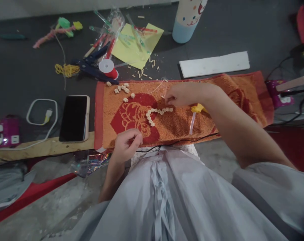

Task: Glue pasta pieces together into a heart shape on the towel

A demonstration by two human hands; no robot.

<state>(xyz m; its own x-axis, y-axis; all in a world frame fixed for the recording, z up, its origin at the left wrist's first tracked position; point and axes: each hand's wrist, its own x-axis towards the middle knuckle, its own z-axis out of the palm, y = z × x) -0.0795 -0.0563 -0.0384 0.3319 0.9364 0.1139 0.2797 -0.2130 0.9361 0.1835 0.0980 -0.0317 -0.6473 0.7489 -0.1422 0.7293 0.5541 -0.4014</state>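
Note:
On an orange towel [180, 129] with a red pattern lies a curved chain of small cream-coloured pieces [162, 110]. My right hand [180, 93] is above the towel's far half, fingers pinched and pointing down; what is between them, if anything, is hidden. A thin pale thread [158, 87] curves over the towel just left of it. Near the towel's front edge, my left hand [128, 143] is curled with thumb against fingers, and its inside does not show. Several loose cream clusters [121, 88] sit at the towel's upper left. Below my right forearm is a yellow object with a clear tube [192, 123].
Behind the towel are a red thread spool [109, 68], dark-handled pliers [91, 63], yellow paper [152, 36] with clear tubes, scattered tiny pieces, a white strip [214, 64] and a blue-white bottle [188, 21]. A phone [74, 118] and a white cable [56, 112] lie left.

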